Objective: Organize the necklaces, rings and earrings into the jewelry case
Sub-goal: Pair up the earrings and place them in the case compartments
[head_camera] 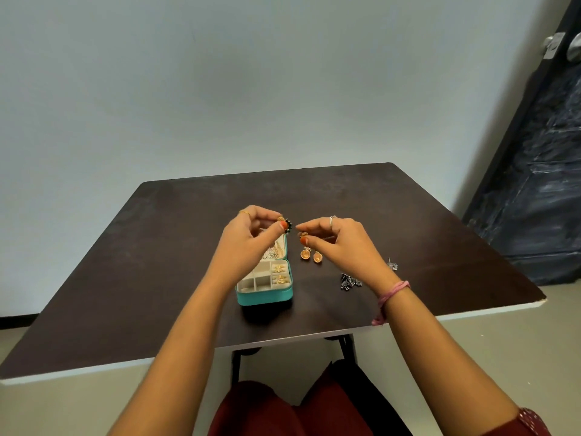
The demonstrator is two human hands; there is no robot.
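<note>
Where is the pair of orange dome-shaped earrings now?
In the head view, the orange dome-shaped earrings lie on the dark brown table, just right of the open teal jewelry case and below the right hand.

The left hand covers most of the raised lid of the open teal jewelry case. The small dark green item pinched at its fingertips is too small to identify. Whether the right hand holds anything is indeterminate. The dark door is cut off at the right edge.
</note>
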